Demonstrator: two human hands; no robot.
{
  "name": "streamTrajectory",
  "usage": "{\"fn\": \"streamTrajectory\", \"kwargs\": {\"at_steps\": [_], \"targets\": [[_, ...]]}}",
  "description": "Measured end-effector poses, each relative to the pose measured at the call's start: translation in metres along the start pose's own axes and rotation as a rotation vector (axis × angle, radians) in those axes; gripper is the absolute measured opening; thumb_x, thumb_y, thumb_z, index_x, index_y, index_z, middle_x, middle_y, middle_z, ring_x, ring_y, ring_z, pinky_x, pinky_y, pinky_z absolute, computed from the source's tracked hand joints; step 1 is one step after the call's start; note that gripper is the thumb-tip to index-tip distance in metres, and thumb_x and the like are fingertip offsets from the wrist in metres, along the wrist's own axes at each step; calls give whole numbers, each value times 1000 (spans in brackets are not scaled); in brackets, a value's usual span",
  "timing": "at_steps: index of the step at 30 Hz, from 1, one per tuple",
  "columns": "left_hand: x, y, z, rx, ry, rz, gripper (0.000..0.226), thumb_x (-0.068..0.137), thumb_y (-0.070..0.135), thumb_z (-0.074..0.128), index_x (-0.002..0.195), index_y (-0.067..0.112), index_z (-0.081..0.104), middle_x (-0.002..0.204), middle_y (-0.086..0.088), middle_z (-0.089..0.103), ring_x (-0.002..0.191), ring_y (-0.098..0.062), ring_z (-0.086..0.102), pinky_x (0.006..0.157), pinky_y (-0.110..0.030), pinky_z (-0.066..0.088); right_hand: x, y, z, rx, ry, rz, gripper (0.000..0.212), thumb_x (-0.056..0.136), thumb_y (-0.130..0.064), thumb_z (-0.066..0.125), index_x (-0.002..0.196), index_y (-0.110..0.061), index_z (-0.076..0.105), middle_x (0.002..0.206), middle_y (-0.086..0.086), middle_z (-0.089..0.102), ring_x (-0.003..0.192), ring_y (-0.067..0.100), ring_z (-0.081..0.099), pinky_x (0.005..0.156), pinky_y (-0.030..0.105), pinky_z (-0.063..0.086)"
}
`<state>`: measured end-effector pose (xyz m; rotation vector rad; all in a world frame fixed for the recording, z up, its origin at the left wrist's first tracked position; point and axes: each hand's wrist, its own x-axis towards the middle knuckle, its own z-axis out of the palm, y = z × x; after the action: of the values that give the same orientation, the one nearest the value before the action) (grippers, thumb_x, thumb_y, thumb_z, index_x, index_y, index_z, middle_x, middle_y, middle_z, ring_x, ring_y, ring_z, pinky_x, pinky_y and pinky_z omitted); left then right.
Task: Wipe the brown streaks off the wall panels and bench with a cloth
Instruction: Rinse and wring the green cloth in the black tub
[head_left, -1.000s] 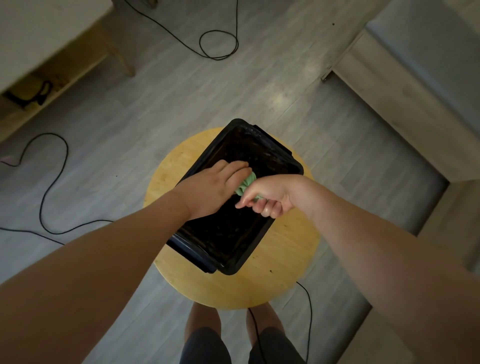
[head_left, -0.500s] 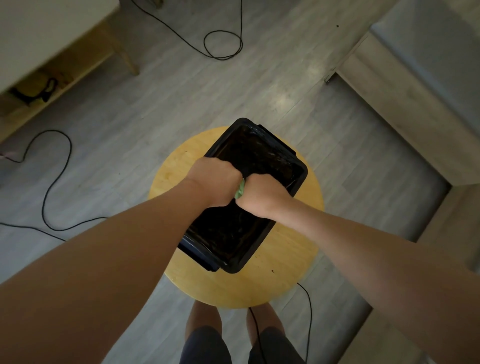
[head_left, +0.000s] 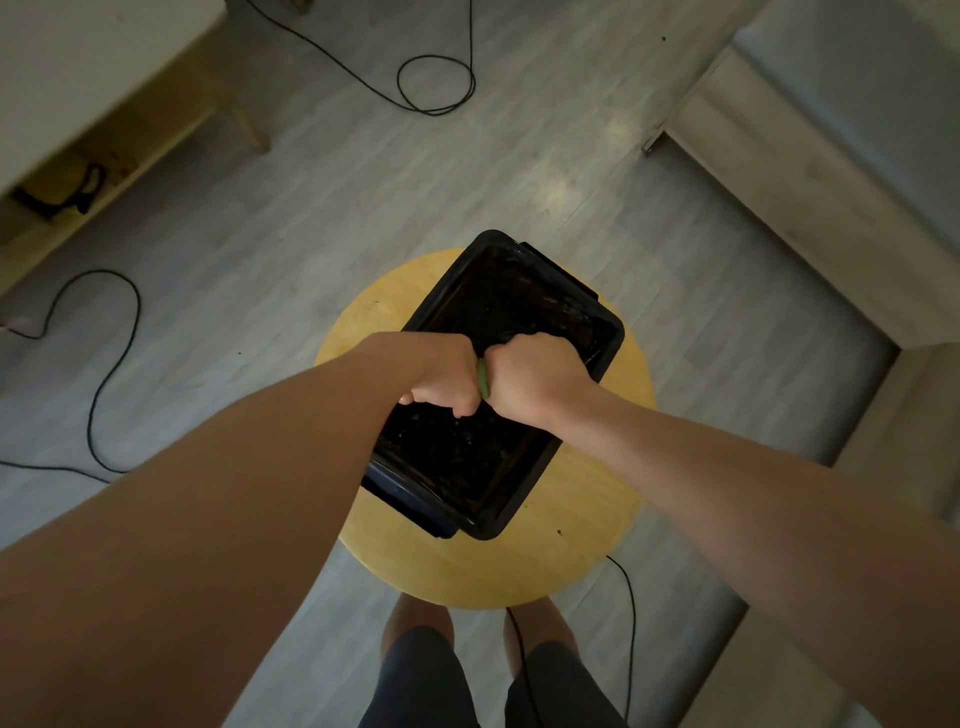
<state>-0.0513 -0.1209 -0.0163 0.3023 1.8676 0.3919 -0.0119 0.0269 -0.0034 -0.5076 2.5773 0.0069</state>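
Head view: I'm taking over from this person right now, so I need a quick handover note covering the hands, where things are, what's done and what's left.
Left hand: a fist that grips the green cloth.
Right hand: a fist that grips the same cloth; the two fists touch, and only a sliver of cloth shows between them.
Where: both hands hold the cloth above the black tub, which stands on the round wooden stool.
Done: the cloth is in hand, apparently being wrung out.
Left: all the wiping, as far as I can tell. No brown streaks show in this view, so carry the cloth to the wall panels and bench.
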Motion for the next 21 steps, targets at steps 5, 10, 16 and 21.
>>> {"fn": "streamTrajectory", "kwargs": {"at_steps": [5,10,16,21], "targets": [[-12,9,-14,-79,-131,-66,32,78,16,72,67,17,42,57,-2,35,53,-20,26,51,-31,29,-10,-1,-14,-33,20,14,19,97,-30,56,81,-22,49,63,-5,46,59,23,54,55,31,44],[-38,24,-35,-71,-169,-83,34,79,11,69,70,19,36,59,-1,28,54,-20,20,50,-31,21,-22,-4,-40,-35,85,33,20,97,-32,56,82,-22,48,61,-7,40,60,24,53,56,31,42],[-70,51,-46,-65,-225,-58,38,84,7,67,67,20,35,58,-1,28,51,-17,18,48,-29,18,-53,-4,-68,-60,144,91,21,98,-33,52,81,-22,48,59,-8,40,58,23,50,55,30,41],[-88,49,-54,-85,-302,-106,39,93,14,67,65,19,39,58,1,29,50,-15,18,45,-25,17,-60,-12,-73,-78,221,49,23,99,-32,53,81,-19,47,64,-4,51,60,29,61,54,30,39]]}}
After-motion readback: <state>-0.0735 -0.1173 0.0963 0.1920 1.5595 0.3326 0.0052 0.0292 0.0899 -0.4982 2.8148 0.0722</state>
